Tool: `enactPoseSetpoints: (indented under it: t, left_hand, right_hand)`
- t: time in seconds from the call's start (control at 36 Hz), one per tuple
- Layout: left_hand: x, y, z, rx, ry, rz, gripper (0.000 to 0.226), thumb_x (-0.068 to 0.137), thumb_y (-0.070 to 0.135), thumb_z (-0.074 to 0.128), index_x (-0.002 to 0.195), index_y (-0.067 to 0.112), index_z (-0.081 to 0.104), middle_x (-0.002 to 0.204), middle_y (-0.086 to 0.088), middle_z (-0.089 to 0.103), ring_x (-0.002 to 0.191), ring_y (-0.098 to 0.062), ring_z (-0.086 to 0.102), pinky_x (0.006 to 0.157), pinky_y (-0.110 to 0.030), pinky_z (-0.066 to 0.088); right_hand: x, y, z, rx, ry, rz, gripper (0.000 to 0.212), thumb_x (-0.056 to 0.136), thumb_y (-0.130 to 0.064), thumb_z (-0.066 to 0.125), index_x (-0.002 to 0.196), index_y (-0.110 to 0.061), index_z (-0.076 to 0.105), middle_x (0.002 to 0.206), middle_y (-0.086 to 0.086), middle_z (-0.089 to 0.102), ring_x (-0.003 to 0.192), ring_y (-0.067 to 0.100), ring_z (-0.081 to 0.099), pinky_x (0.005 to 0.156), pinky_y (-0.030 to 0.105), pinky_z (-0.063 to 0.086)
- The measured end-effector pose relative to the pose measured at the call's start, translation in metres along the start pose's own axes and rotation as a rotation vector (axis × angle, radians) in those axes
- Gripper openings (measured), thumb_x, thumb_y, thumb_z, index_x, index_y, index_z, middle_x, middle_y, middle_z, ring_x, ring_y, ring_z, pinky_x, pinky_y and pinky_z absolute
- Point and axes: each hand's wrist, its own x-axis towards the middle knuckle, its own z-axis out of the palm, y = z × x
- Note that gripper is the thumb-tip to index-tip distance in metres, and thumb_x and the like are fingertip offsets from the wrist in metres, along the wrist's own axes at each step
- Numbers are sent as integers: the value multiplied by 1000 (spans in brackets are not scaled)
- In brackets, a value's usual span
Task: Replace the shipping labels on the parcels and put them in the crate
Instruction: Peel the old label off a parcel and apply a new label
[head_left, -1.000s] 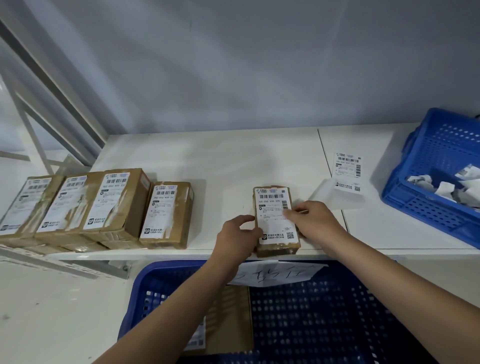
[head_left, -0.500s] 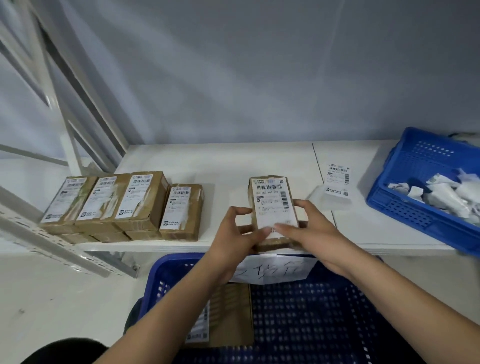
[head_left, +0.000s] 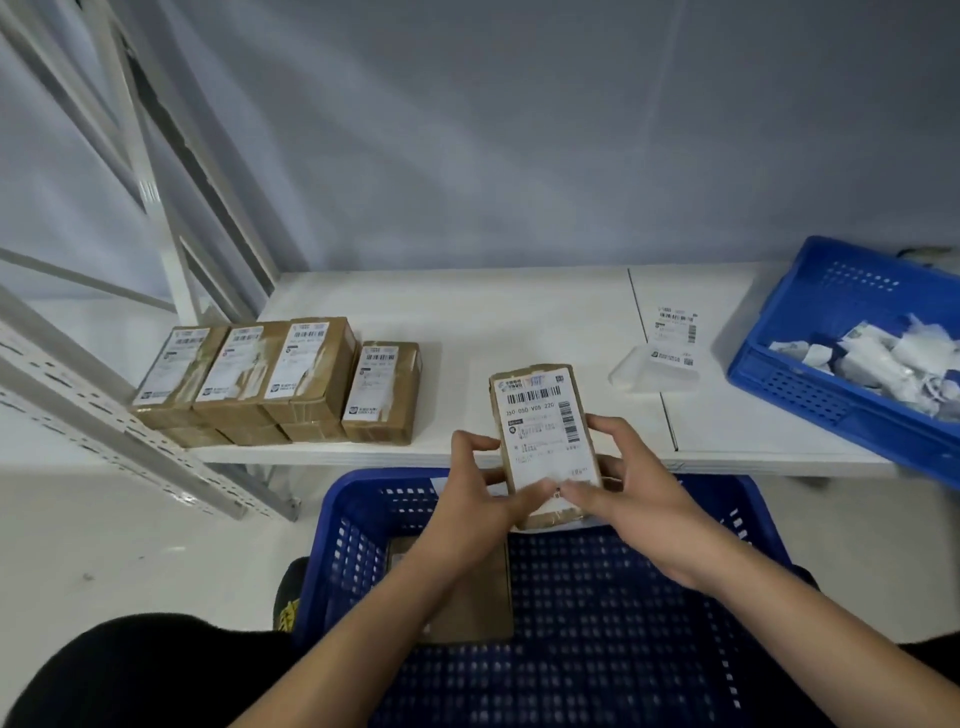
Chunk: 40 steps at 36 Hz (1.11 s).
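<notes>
White shelf (head_left: 519, 312) against grey wall. Labelled parcel (head_left: 545, 441) held tilted over shelf's front edge, above blue crate (head_left: 597, 623); left hand (head_left: 480, 499) and right hand (head_left: 631, 499) grip its sides, thumbs on shipping label (head_left: 543, 426). Four parcels (head_left: 280, 379) near shelf's left edge; loose label (head_left: 674, 332) right of centre; scrap bin (head_left: 852, 343) at right edge.

White table (head_left: 519, 312) spanned centre. Grey wall (head_left: 519, 130) stood behind at 12 o'clock. Pale metal shelving frame (head_left: 78, 395), perforated rail, slanted at 9 o'clock. Pale floor (head_left: 130, 545) lay at 8 o'clock. Dark seam (head_left: 649, 358) ran across tabletop at 2 o'clock.
</notes>
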Motion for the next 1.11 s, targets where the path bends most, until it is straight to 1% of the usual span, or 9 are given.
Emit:
enactPoseSetpoints:
  t: [0.14,0.28,0.36,0.53,0.64,0.81,0.86,0.97,1.11]
  left_hand:
    - [21,-19,-3,52,-90,-47,59,82,25,84,115,23,34,125,-1,69,110,-12,69,85,-31,62]
    - [38,-28,-4,149,-80,-67,67,75,26,89,110,25,32,125,1,66,119,-13,62,92,-36,60]
    - [48,-19,-8,157,-82,-76,66,76,24,90,110,28,33,122,0,67,115,-16,65,89,-37,62]
    - [49,-9,-2,172,-143,-79,63,79,14,87,109,25,34,114,0,69,97,-16,73,76,-35,64]
    - [44,-10,6,254,-232,-85,61,80,15,86,111,26,35,114,6,68,97,-14,72,76,-36,65]
    - [40,-14,11,280,-283,-120,61,76,19,89,108,27,38,118,3,69,98,-17,73,77,-37,65]
    - [39,-15,12,265,-275,-132,66,75,21,90,114,32,39,117,3,70,99,-17,73,78,-38,65]
    - [39,-12,12,229,-257,-91,92,77,20,88,140,51,28,122,6,67,97,-12,74,77,-32,64]
    - [45,-5,7,126,-42,-43,83,84,33,82,150,40,33,123,-1,69,99,-16,74,78,-37,64]
  right_hand:
    - [13,13,-16,-91,-46,35,74,84,-25,81,134,-58,37,117,-20,68,116,-2,60,108,40,48]
    - [31,25,-6,-167,-49,51,89,77,-41,85,141,-58,26,134,-22,57,128,3,49,111,42,43]
    - [38,22,-7,-123,-63,52,83,86,-35,77,146,-57,23,126,-28,59,123,-2,52,111,37,42]
    - [49,17,-17,73,55,77,50,91,-37,71,136,-42,51,110,-9,75,99,9,72,98,41,55]
    - [45,12,-25,98,120,74,31,91,-41,69,119,-29,67,105,-8,77,100,13,73,96,40,55]
    - [39,8,-37,221,104,167,54,89,-57,60,109,-9,75,108,12,76,111,34,67,109,55,43]
    - [40,8,-39,200,90,160,58,88,-61,59,109,-9,75,109,16,74,114,39,64,110,59,40]
    - [44,5,-34,168,108,136,56,89,-61,58,109,-11,73,103,1,78,104,18,71,108,44,46]
    - [46,1,-18,129,94,78,58,79,-66,63,101,-13,72,98,-1,78,101,18,72,105,45,48]
